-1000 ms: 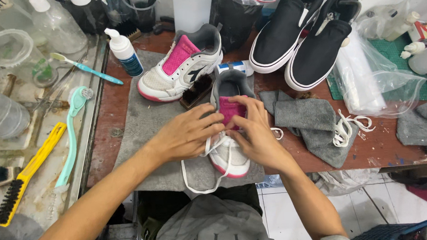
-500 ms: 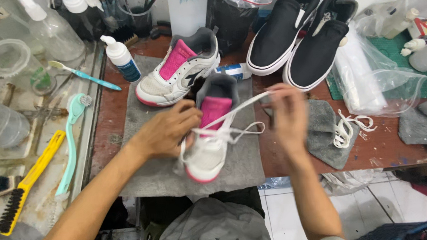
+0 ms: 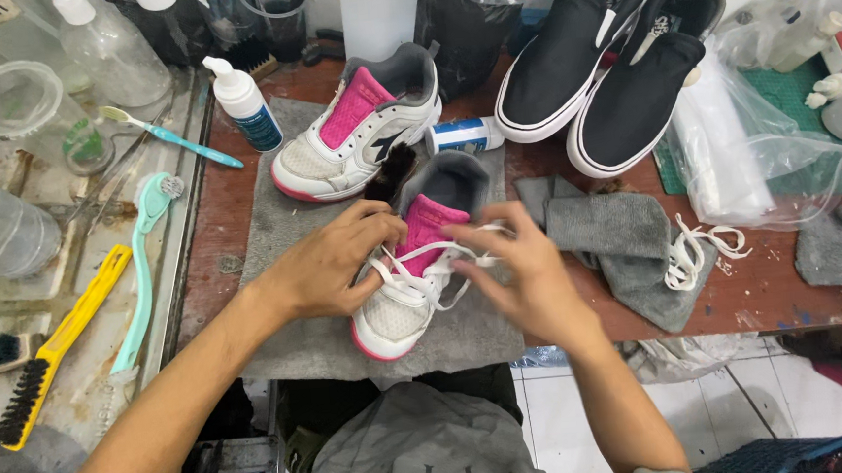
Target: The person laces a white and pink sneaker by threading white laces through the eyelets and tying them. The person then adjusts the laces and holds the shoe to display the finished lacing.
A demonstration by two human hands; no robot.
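A white sneaker with a pink tongue and grey collar (image 3: 414, 272) lies toe toward me on a grey cloth (image 3: 295, 265). My left hand (image 3: 334, 262) grips its left side by the eyelets. Over its right side, my right hand (image 3: 517, 269) pinches the white shoelace (image 3: 442, 260) that crosses the tongue. The matching sneaker (image 3: 354, 128) rests behind it on the same cloth, unlaced.
Two black slip-on shoes (image 3: 616, 55) stand at the back right. A grey rag (image 3: 619, 242) and a loose white lace (image 3: 693, 247) lie to the right. A pump bottle (image 3: 246, 105), toothbrush (image 3: 172, 135), teal brush (image 3: 142, 266) and yellow brush (image 3: 53, 346) lie left.
My right hand, which had pulled the lace out to the right, has come back to the sneaker. The lace now lies tighter across the tongue. The left hand stays on the shoe.
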